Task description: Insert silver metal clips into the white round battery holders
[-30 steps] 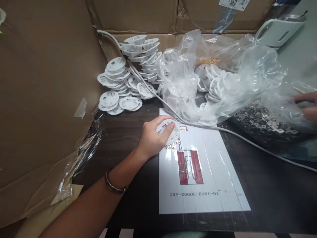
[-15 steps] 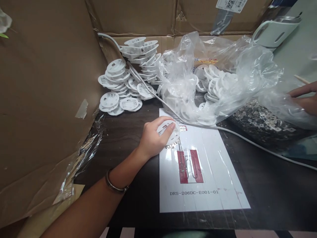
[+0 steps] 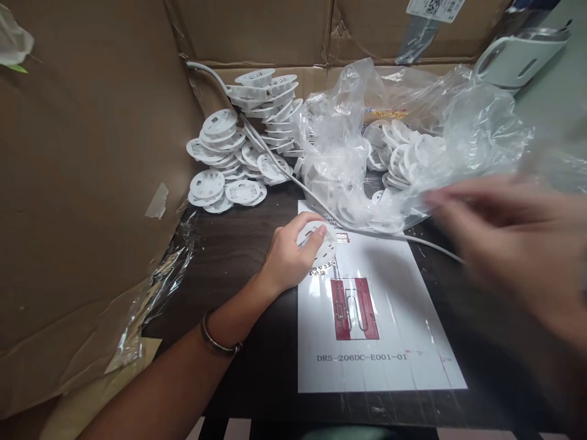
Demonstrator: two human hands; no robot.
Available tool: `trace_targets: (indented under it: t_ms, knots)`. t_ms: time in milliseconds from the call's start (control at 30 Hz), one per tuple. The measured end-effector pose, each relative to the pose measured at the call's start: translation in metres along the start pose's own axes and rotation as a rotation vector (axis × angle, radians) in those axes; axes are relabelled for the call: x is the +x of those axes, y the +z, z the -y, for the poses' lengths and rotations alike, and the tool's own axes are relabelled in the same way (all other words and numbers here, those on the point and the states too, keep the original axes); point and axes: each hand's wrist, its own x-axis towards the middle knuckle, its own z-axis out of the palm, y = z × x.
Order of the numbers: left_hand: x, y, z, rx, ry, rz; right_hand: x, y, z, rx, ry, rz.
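My left hand (image 3: 293, 253) holds a round white plastic disc (image 3: 326, 244) with its thumb on top, above the upper edge of a printed sheet (image 3: 394, 293). Several small metal pieces (image 3: 322, 267) lie on the sheet just below the disc. My right hand (image 3: 509, 232) is a motion blur over the right side of the table, beside the sheet; its fingertips are smeared, so whether they hold anything cannot be made out.
Stacks of white discs (image 3: 220, 140) stand at the back left. A clear plastic bag (image 3: 337, 165) lies behind the sheet, near more discs (image 3: 403, 153). A white cable (image 3: 316, 198) crosses the table. Cardboard walls (image 3: 92, 153) rise at left and back; a white mug (image 3: 516, 61) is at back right.
My right hand has come in from the far right edge towards the sheet and now covers the heap of small metal parts. My left hand keeps the disc in nearly the same place.
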Motion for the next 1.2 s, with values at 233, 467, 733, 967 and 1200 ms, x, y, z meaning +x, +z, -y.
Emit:
trace_targets:
  t_ms: [233, 467, 733, 967, 1200]
  knots:
    - [-0.001, 0.001, 0.002, 0.004, 0.038, -0.018, -0.043, 0.095, 0.011, 0.539, 0.415, 0.362]
    - [-0.001, 0.002, 0.002, -0.008, 0.036, 0.018, -0.045, 0.096, -0.006, 0.608, 0.41, 0.293]
    - [-0.002, 0.002, 0.001, 0.003, 0.042, 0.036, -0.045, 0.094, -0.006, 0.667, 0.444, 0.392]
    - [-0.002, 0.004, 0.001, 0.02, 0.029, 0.032, -0.046, 0.094, -0.007, 0.678, 0.421, 0.327]
    - [-0.003, 0.005, 0.001, -0.023, 0.072, 0.007, -0.051, 0.096, -0.01, 0.608, 0.325, 0.262]
